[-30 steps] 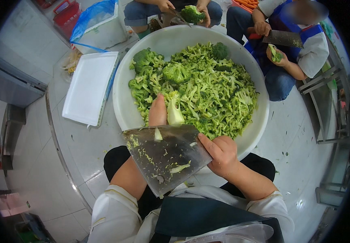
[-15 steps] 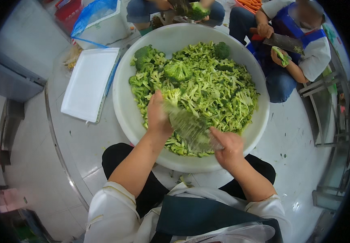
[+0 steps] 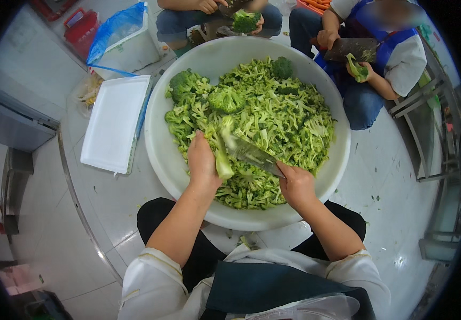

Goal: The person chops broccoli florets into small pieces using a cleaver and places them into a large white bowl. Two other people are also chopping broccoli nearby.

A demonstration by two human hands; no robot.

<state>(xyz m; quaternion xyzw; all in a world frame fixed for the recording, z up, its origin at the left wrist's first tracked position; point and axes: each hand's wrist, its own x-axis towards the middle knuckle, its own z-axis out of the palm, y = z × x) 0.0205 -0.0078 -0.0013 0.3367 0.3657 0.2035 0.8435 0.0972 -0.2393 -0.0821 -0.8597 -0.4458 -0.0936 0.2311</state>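
At left of the frame, a white tray [image 3: 114,124] is lying on the tiled floor [image 3: 395,181] beside a large white basin [image 3: 161,154] filled with cut broccoli [image 3: 273,114]. At centre, the left hand [image 3: 203,162] is closing its grip around a pale broccoli stalk [image 3: 221,156], holding it over the basin. Just right of it, the right hand [image 3: 296,185] is gripping the handle of a cleaver [image 3: 251,154], whose blade is meeting the stalk. At upper right, another person's hand [image 3: 370,68] is holding a green piece.

white tray [image 3: 114,124] | blue-lined bin [image 3: 126,40] | red box [image 3: 80,33]
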